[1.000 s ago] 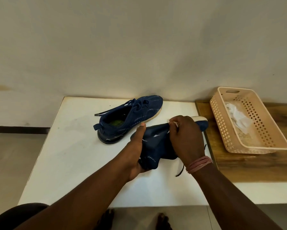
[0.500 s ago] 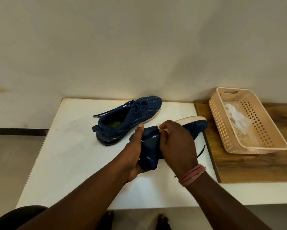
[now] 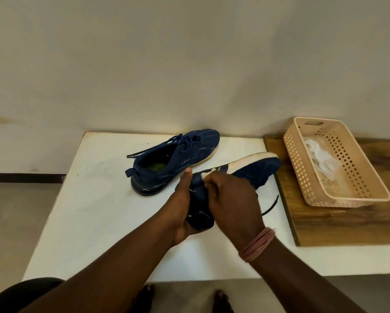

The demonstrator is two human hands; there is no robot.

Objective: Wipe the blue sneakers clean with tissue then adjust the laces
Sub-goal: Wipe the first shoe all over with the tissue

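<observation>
One blue sneaker (image 3: 178,159) stands on the white table (image 3: 94,211), its toe toward the wall and its laces loose. A second blue sneaker (image 3: 255,170) is lifted on its side with the white sole edge facing up. My left hand (image 3: 185,206) grips its heel from below, thumb up along the side. My right hand (image 3: 232,197) presses a small piece of white tissue (image 3: 204,175) against the sneaker's side near the sole. Only a sliver of tissue shows past my fingers. A black lace end (image 3: 272,205) hangs down to the table.
A beige perforated plastic basket (image 3: 367,177) with crumpled white tissue (image 3: 320,158) inside sits on a wooden board (image 3: 347,224) at the table's right. The wall is close behind. My bare feet (image 3: 182,299) show below the table's front edge.
My right hand with the tissue has slid left along the held sneaker, from near the toe toward the heel. More of the white sole shows now. The left hand and the other sneaker stayed put.
</observation>
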